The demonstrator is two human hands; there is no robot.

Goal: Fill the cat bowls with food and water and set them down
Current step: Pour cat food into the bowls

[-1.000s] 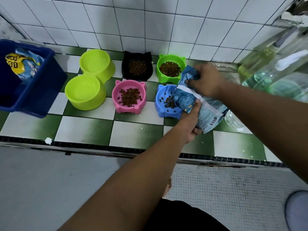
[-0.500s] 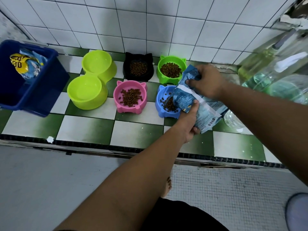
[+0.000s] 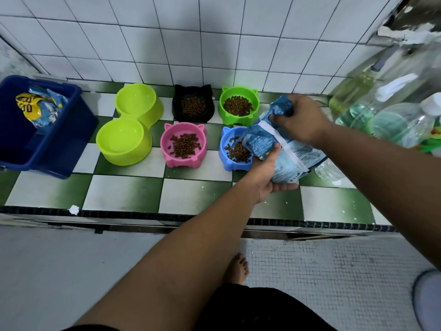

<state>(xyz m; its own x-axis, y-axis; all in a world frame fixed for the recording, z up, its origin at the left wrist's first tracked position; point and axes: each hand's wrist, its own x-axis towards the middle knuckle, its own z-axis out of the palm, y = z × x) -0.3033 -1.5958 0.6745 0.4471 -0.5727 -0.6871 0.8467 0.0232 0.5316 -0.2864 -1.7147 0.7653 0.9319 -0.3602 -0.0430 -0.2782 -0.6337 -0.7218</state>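
White-tiled wall behind; green-and-white checkered counter in front of it, seen from above.

Bowls on the counter, in two rows:
- Back row, near the wall: black cat-eared bowl and green cat-eared bowl, each holding brown kibble.
- Front row: pink cat-eared bowl with kibble, and blue cat-eared bowl just right of it, directly in front of the green one.
- Yellow-green double bowl stood left of the pink and black bowls, set on a diagonal.

Blue food bag was held tilted above the right part of the counter, with its open mouth down over the blue bowl. Kibble lay in that bowl right at the bag's mouth.

Hands: left hand cupped the bag from below, with the thumb pressed on its front face near the mouth. Right hand gripped the raised, bunched far end of the bag, fingers curled into the folds. Both hands were closed on the bag.

Other items: dark blue bin at the counter's left edge, with a blue-and-yellow packet inside. Clear plastic bottles were crowded at the right edge, blurred. One bare foot stood on the small-tiled floor below the counter's front edge.
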